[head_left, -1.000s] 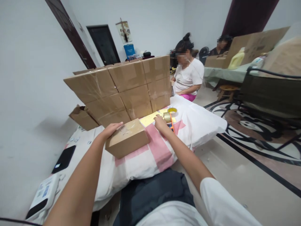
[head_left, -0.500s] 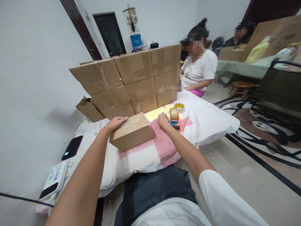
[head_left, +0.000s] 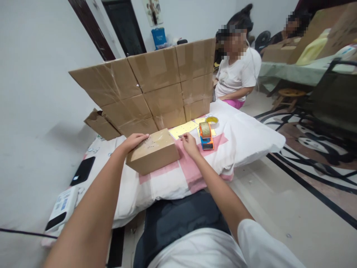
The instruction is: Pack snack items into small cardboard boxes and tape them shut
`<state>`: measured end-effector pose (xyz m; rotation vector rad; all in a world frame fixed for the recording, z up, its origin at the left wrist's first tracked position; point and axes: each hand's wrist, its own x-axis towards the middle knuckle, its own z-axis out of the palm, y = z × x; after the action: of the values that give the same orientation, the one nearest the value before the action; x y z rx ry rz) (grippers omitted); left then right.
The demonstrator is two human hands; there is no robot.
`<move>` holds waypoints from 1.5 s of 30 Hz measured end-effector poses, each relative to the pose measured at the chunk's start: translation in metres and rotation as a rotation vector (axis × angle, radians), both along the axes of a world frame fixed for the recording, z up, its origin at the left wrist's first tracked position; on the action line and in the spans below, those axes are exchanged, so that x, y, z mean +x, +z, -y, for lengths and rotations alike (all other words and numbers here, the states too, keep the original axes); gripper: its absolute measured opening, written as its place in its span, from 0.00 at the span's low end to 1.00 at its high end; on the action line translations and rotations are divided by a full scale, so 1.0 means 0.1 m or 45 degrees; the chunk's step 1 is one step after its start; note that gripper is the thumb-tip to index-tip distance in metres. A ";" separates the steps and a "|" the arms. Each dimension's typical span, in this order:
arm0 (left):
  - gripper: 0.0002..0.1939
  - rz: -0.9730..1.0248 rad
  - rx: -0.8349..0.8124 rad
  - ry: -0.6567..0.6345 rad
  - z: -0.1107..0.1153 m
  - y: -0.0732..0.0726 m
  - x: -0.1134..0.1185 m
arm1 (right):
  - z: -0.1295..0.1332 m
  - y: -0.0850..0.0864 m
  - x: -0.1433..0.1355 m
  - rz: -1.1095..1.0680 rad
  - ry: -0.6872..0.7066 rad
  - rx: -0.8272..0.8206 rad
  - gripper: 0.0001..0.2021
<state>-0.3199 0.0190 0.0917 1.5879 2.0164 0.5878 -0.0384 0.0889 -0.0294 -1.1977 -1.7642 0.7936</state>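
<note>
Left hand [head_left: 134,142]: I rest it on my brown rectangular cardboard box [head_left: 154,162], on pink-and-white cloth [head_left: 192,173].
Right hand [head_left: 190,144]: fist loosened, fingertips now drawn together beside the box; I cannot tell on what.
Orange-and-blue tape dispenser [head_left: 206,141]: untouched; my work seems centred on the box.

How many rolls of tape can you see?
2: one roll sits in the orange-and-blue dispenser; a yellow ring-shaped roll lies just behind it. Others may be hidden behind the cardboard wall.
</note>
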 end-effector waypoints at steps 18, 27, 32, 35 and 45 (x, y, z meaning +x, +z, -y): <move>0.34 -0.269 -0.016 0.065 -0.03 -0.03 -0.02 | 0.23 -0.17 -0.10 -0.536 0.317 -0.068 0.10; 0.35 -0.433 -0.090 0.053 -0.07 -0.01 0.02 | 0.28 -0.18 -0.06 -0.695 0.403 -0.136 0.08; 0.36 -0.470 -0.090 0.064 -0.03 0.00 0.06 | 0.24 -0.20 -0.12 -0.728 0.343 -0.213 0.06; 0.37 -0.474 -0.091 0.070 -0.03 -0.01 0.06 | 0.27 -0.20 -0.10 -0.732 0.357 -0.246 0.07; 0.37 -0.453 -0.073 0.088 -0.05 -0.02 0.02 | 0.30 -0.23 -0.16 -0.846 0.272 -0.277 0.11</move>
<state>-0.3182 0.0239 0.0893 1.6878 2.3290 0.2826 -0.0543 0.0593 -0.0521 -0.7488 -1.2788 1.3561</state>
